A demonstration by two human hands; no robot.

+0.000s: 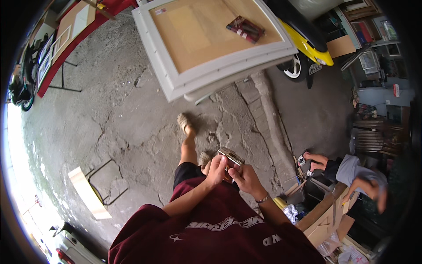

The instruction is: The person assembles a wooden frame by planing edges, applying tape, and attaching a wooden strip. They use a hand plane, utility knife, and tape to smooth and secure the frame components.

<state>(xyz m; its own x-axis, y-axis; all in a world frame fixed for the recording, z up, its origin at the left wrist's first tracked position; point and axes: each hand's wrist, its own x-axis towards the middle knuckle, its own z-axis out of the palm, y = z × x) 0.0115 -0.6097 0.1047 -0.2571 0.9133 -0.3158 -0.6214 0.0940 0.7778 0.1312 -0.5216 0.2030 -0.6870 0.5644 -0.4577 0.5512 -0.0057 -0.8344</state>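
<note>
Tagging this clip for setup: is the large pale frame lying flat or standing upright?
Lying flat: the pale frame has its brown panel facing up, with a dark red packet resting on it.

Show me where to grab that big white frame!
Probably grip the frame by its left and right sides, from the near edge. It's wide and lies flat, so two holds should balance it; its near-left corner juts past the table, leaving room underneath.

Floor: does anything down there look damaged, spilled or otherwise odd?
Yes, the floor looks damaged: jagged cracks run through it, some near the forward shoe. To the right, a long, rough strip looks raised, unlike the flatter concrete beside it. No spill stands out.
</note>
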